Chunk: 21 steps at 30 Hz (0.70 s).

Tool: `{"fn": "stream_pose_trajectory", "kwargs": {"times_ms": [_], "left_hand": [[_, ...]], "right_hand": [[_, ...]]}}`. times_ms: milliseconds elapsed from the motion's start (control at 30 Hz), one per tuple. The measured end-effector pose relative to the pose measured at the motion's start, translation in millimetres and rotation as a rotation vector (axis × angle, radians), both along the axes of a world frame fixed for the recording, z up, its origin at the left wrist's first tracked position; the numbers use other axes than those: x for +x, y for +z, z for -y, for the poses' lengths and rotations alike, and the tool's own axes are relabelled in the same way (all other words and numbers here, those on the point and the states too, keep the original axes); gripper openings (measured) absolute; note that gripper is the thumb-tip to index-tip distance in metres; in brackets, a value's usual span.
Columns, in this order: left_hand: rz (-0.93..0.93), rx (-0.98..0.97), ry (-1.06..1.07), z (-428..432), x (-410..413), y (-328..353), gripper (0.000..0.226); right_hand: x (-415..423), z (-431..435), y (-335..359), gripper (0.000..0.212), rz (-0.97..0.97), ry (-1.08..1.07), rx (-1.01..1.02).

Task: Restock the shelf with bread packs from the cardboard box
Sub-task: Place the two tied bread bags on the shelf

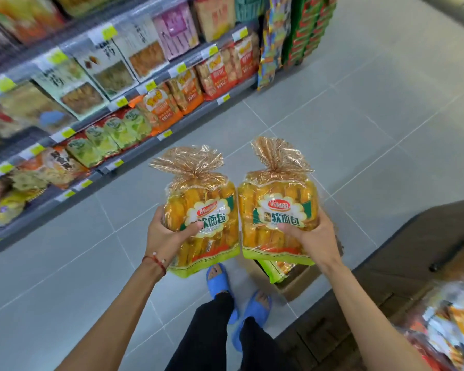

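Orange-wrapped, the left pack (pixel 204 210) is sitting in the left hand (pixel 166 231) and the right pack (pixel 279 204) in the right hand (pixel 314 236), fingers curling round each, tied tops pointing away. Shelf (pixel 198 115) is lying leftward, nearer the left hand; box (pixel 298 285) is sitting below.

2 bread packs (pixel 202 210) in glossy, crinkled clear plastic; matt brown cardboard box (pixel 296 282); smooth grey floor tiles (pixel 359 116).

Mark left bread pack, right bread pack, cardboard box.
left bread pack (pixel 208 212): head view, front label.
right bread pack (pixel 279 210): head view, front label.
cardboard box (pixel 300 283): head view, brown side wall.
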<state>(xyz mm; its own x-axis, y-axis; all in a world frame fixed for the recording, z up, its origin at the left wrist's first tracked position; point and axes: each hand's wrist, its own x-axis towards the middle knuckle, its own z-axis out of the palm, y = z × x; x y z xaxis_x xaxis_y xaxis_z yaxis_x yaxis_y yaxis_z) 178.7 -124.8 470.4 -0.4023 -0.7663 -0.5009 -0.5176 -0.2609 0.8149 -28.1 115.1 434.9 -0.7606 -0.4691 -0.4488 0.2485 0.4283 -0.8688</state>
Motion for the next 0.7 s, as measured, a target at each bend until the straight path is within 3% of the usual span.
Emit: {"fn": "stream_pose_trajectory", "kwargs": {"times_ms": [100, 367, 467, 700], "left_hand": [[-0.075, -0.032, 0.037, 24, 14, 37, 0.068], [-0.189, -0.115, 0.140, 128, 32, 87, 0.067], [-0.215, -0.140, 0.177, 180, 31, 100, 0.069], [-0.190, -0.226, 0.202, 298, 12, 125, 0.089]], "right_hand": [[3, 32, 35, 0.088, 0.003, 0.040, -0.031], [-2, 161, 94, 0.070, -0.053, 0.090, -0.105], [-7, 221, 109, 0.076, -0.070, 0.104, -0.139], [-27, 342, 142, 0.072, -0.082, 0.104, -0.219]]}}
